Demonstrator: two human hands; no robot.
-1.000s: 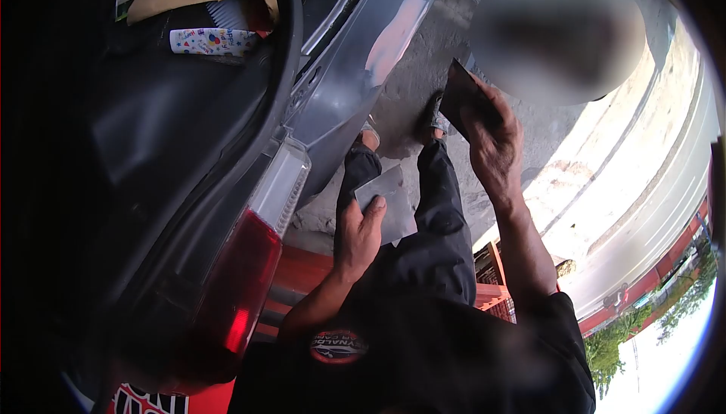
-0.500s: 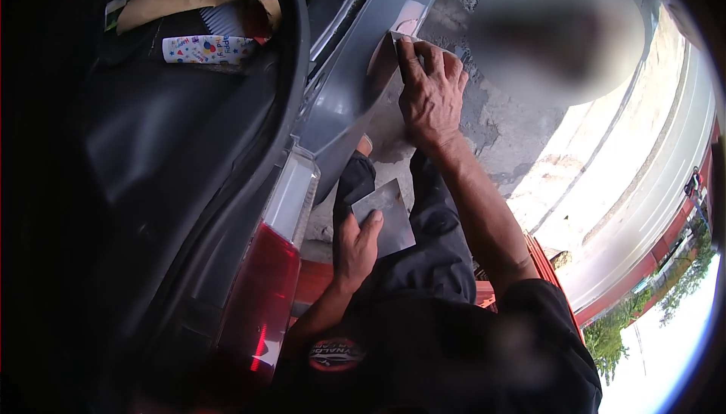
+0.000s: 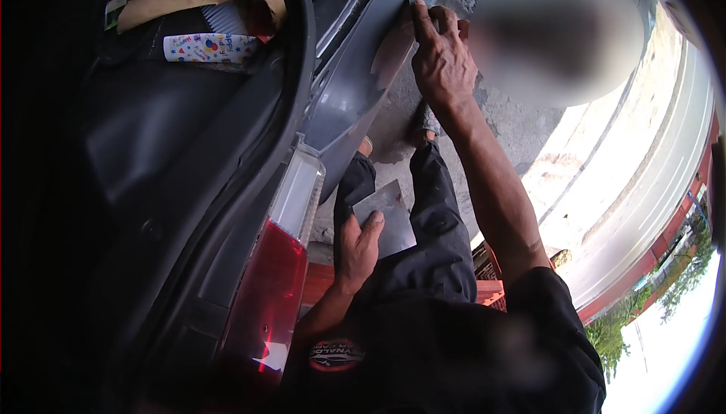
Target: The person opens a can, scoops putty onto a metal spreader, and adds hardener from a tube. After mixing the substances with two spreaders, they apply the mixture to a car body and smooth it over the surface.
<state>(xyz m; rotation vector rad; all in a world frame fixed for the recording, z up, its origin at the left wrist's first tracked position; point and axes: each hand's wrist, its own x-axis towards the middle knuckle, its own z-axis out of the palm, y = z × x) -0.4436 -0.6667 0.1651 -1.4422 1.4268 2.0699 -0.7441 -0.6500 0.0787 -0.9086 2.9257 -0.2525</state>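
My right hand [image 3: 445, 66] reaches forward along the grey car bumper [image 3: 344, 89]. Its fingers are closed on a thin putty spreader [image 3: 412, 0], most of it hidden behind them, with the edge at the bumper's surface. A smooth pinkish patch [image 3: 392, 55] shows on the bumper just below those fingers. Lower down, my left hand [image 3: 358, 251] grips a thin, flat metal plate [image 3: 392, 221] over my lap, the thumb lying on its face.
A red and clear tail light [image 3: 265, 293] stands left of my left hand. The open trunk [image 3: 174, 127] holds brown paper and a printed card [image 3: 208, 48]. Concrete ground [image 3: 499, 127] lies beyond the bumper. A red slatted object [image 3: 488, 270] is near my right side.
My right hand has moved up and slightly right along the bumper with the spreader. The pale pink smear near its tip no longer shows. My left hand and the plate have barely moved.
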